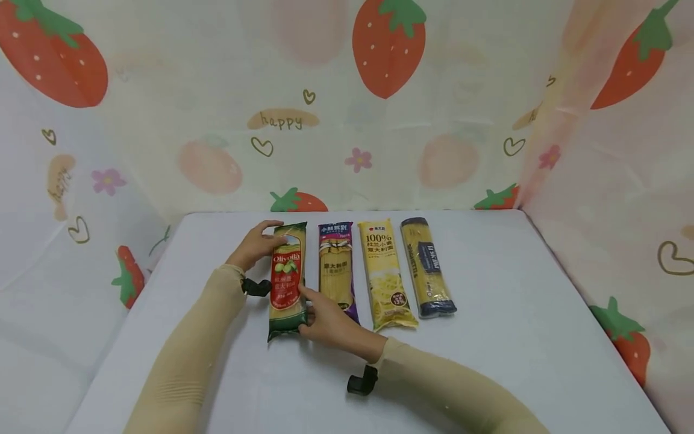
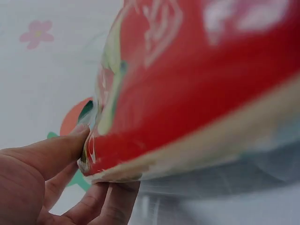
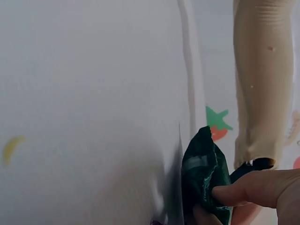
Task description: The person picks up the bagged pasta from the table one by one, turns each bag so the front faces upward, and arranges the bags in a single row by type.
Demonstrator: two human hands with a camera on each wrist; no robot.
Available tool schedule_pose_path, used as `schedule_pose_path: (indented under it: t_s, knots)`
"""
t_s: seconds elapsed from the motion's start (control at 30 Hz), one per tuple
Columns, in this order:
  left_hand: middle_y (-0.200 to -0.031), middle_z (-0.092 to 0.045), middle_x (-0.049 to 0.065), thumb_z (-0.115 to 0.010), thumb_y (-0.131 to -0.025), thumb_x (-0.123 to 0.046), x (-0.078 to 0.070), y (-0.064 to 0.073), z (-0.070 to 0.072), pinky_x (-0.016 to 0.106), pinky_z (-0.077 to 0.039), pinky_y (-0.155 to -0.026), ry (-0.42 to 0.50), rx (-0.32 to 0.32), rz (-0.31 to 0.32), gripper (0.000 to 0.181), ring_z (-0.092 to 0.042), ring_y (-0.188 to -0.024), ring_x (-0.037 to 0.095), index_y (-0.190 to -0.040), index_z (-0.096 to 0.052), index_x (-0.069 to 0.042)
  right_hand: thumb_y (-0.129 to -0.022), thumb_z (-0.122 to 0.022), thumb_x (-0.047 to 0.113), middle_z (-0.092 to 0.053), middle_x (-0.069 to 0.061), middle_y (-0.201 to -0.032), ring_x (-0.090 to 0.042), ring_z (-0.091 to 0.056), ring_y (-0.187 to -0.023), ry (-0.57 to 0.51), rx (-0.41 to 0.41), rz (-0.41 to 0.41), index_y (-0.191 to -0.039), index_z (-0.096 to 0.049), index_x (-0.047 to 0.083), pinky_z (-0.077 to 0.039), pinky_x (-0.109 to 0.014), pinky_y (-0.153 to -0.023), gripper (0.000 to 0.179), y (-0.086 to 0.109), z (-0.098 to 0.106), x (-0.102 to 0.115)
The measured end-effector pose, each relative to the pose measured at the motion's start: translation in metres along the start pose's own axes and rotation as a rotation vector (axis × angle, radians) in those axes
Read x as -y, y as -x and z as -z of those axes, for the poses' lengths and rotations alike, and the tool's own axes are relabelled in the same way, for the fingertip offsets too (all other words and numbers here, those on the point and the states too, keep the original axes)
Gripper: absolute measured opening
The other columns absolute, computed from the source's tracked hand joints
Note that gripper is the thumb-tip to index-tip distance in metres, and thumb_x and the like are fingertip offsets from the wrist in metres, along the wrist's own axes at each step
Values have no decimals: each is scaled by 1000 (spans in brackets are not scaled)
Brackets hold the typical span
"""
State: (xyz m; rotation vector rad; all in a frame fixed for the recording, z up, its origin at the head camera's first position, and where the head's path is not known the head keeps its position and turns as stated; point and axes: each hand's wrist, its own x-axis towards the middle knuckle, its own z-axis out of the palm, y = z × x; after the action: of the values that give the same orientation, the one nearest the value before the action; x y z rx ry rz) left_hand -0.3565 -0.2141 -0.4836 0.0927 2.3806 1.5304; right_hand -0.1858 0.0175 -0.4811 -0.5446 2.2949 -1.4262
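Note:
A green and red packet of spaghetti [image 1: 287, 280] lies at the left end of a row of pasta packets. My left hand [image 1: 253, 246] grips its upper left side. In the left wrist view, the thumb [image 2: 70, 140] is on the near side of the wrapper and the fingers [image 2: 101, 201] reach underneath. My right hand [image 1: 333, 322] holds the packet's lower right edge. The right wrist view shows the thumb [image 3: 239, 190] pressed on the crinkled dark green end [image 3: 199, 173], close beside the white tabletop.
Right of the held packet lie a purple and blue pasta packet [image 1: 336, 271], a yellow pasta packet [image 1: 382, 259] and a clear spaghetti packet with dark blue ends [image 1: 425, 265]. They lie on a white table [image 1: 499, 337]. A strawberry-print curtain [image 1: 347, 163] surrounds the far edge and sides.

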Motion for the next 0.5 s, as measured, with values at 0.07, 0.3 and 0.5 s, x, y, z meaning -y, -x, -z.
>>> schedule_pose_path:
  t_s: [0.07, 0.3, 0.5]
  knots:
    - [-139, -63, 36, -66, -109, -20, -3, 5, -1, 45, -58, -98, -6, 11, -8, 67, -71, -109, 30, -166, -35, -2, -95, -76, -5, -35, -18, -171, -37, -56, -143, -3, 4, -8, -169, -27, 2, -58, -29, -100, 89, -3, 0, 0]
    - [-149, -53, 36, -69, -107, -20, 1, -1, 0, 57, -50, -111, -37, 9, 7, 70, -60, -129, 45, -166, -35, -6, -95, -79, 5, -43, -20, -166, -27, -56, -140, 193, 17, -22, -169, -27, -1, -54, -31, -105, 91, -13, -2, 3]
    - [-161, -37, 36, -69, -107, -22, 3, -3, -3, 61, -45, -115, -69, 20, 39, 68, -47, -144, 49, -166, -37, -9, -96, -80, 9, -34, -24, -169, -30, -40, -154, 340, 22, -48, -168, -27, -2, -45, -39, -120, 90, -16, -6, 2]
